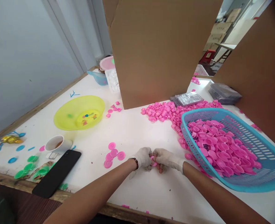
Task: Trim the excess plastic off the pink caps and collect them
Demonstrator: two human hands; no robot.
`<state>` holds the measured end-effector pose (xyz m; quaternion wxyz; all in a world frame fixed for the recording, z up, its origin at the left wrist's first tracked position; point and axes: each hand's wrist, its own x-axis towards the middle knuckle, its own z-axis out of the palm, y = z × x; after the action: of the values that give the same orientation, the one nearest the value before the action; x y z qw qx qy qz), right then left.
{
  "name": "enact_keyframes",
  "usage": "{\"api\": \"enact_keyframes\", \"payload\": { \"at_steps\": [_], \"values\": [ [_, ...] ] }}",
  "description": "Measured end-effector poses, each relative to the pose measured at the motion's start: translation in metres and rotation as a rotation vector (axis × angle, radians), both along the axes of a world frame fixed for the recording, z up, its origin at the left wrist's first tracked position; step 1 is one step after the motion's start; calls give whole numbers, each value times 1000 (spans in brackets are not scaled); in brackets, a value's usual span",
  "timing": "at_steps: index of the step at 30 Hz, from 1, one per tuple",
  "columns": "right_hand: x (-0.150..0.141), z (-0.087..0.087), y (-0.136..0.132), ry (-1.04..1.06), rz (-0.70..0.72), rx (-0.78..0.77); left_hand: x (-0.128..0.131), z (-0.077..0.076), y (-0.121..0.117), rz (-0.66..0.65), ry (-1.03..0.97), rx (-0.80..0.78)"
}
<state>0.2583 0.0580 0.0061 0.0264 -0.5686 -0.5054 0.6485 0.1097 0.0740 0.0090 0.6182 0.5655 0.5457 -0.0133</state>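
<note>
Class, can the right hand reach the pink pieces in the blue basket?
Probably yes: the blue basket stands uncovered near the right hand, though that hand holds a pink piece.

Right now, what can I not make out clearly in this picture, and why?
Head view: full shape of the small pink piece, covered by the left hand and right hand.
Head view: right side of the white tub, hidden behind the cardboard panel.
Head view: right end of the blue basket, cut off by picture edge.

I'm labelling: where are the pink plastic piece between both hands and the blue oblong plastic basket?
Pink plastic piece (154, 163), head view: lower part.
Blue oblong plastic basket (249, 187), head view: near rim.
</note>
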Motion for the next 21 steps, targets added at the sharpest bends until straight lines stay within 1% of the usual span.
{"api": "enact_keyframes", "payload": {
  "at_steps": [4, 7, 9, 12, 15, 17, 18, 19, 20, 21],
  "values": [
    [1, 10, -6, 110, -22, 5, -8, 0, 4, -70, -9, 20],
    [-2, 9, -10, 63, -71, -19, -10, -3, 11, -105, 0, 127],
    [-5, 5, -11, 6, -82, -10, -8, -7, 14, -103, 31, 190],
    [-10, -6, -12, -58, -85, 47, -2, -10, 15, -130, 93, 220],
    [-15, -17, -15, -49, -119, 93, 0, -8, 9, -157, 129, 205],
    [-16, -18, -17, 1, -145, 87, -4, -4, 5, -158, 121, 211],
    [-15, -16, -18, 36, -168, 88, -7, -2, 5, -151, 117, 251],
    [-11, -13, -18, 87, -210, 110, -13, 1, 6, -133, 116, 325],
    [-4, -8, -19, 149, -289, 160, -20, 3, 10, -101, 117, 429],
    [5, -2, -21, 220, -403, 236, -29, 6, 16, -56, 124, 554]
  ]
}}
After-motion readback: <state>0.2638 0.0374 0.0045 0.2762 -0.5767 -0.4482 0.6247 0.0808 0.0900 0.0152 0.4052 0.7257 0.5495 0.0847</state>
